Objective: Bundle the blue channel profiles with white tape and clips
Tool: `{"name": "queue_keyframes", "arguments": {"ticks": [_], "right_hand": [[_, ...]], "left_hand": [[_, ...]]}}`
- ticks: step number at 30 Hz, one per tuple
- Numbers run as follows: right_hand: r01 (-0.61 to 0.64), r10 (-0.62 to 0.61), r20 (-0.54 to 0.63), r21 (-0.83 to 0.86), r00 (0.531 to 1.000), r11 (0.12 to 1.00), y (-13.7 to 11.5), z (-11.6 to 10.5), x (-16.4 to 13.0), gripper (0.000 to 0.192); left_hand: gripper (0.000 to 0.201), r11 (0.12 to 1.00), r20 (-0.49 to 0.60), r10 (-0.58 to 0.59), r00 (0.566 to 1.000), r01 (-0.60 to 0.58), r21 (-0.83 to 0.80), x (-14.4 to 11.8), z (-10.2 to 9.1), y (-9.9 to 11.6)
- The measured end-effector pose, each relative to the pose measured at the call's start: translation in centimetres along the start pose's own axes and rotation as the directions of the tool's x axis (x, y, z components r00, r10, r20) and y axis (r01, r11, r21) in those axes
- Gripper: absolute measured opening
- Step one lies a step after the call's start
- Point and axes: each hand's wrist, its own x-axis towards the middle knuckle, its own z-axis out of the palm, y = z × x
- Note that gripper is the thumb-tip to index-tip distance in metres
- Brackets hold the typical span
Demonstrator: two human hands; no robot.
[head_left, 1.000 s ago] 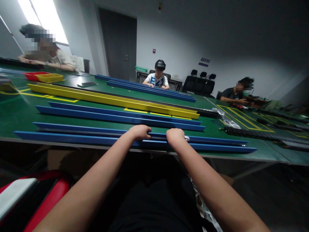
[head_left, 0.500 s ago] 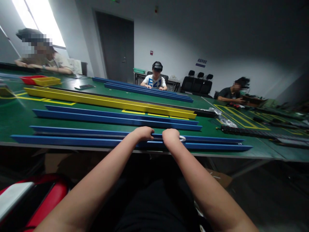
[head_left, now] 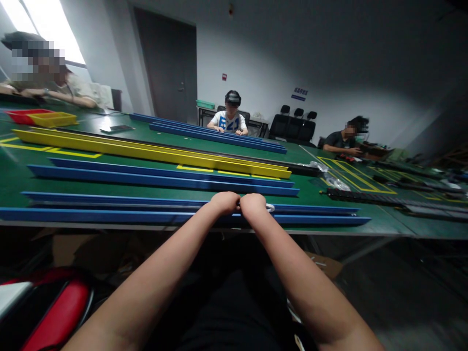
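Both fists meet over the nearest blue rail (head_left: 109,214) at the bench (head_left: 14,180) edge. The left hand (head_left: 225,203) curls closed on the rail, steadying it. The right hand (head_left: 252,204) grips a white ring (head_left: 269,208).

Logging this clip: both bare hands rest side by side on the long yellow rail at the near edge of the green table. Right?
Not quite. In the head view the left hand and right hand rest side by side on the long blue rail at the green table's near edge; the long yellow rail lies farther back.
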Motion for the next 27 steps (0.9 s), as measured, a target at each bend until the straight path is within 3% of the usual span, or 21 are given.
{"name": "queue_keyframes", "arguments": {"ticks": [8, 11, 14, 17, 22, 27], "right_hand": [[-0.012, 0.008, -0.066, -0.061, 0.998, 0.998, 0.0, -0.3, -1.0, 0.032], [0.055, -0.062, -0.098, -0.074, 0.993, 0.996, -1.0, -0.2, -1.5, 0.03], [0.2, -0.209, -0.148, -0.076, 0.967, 0.977, -1.8, -0.2, -1.9, 0.035], [0.308, -0.315, -0.121, -0.072, 0.941, 0.949, -1.6, -0.8, -2.1, 0.037], [0.222, -0.238, -0.105, -0.141, 0.966, 0.965, 0.7, -1.8, -2.2, 0.039], [0.111, -0.114, -0.015, -0.146, 0.993, 0.983, 2.4, -0.6, -1.0, 0.043]], "left_hand": [[0.03, 0.998, -0.042, 0.058, 0.997, -0.057, 0.015, -1.1, -0.7, -0.5], [0.025, 0.999, -0.006, 0.033, 0.999, -0.033, 0.012, -2.4, -1.2, -2.3], [0.023, 1.0, 0.005, 0.004, 1.0, -0.004, 0.019, -4.3, -1.7, -5.0], [0.027, 0.999, 0.024, -0.047, 0.999, 0.047, 0.009, -6.3, -2.2, -7.3], [0.032, 0.995, 0.007, -0.101, 0.995, 0.101, -0.01, -7.9, -2.7, -8.4], [0.029, 0.993, 0.011, -0.118, 0.993, 0.118, -0.004, -7.7, -2.7, -8.0]]}}
